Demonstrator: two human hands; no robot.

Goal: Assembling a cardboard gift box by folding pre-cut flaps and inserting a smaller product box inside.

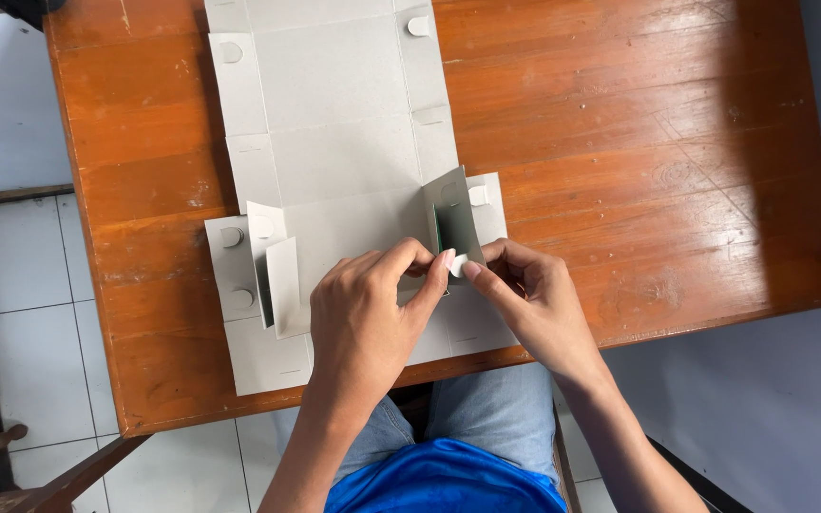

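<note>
A worn orange-brown wooden table [620, 142] is seen from above, set on a floor of white tiles [21, 313] with a pale wall at the right. A flat grey cardboard box blank [334, 104] is spread across the table's middle, reaching from the far edge to the near edge; it is scored into panels, with round tabs punched along its side strips. At its left side a small flap [273, 266] has been raised upright. At its right side another flap [453, 218] is stood up, its inner face shown dark green.

The lower corner of that right flap is pinched by both hands: the left hand [368, 318] is closed on it with thumb and forefinger, and the right hand [529, 294] is closed on it from the other side, fingertips touching. Blue jeans [496, 408] and a blue shirt [444, 480] are visible below the table edge. Dark wooden furniture parts [11, 465] are seen at the lower left.
</note>
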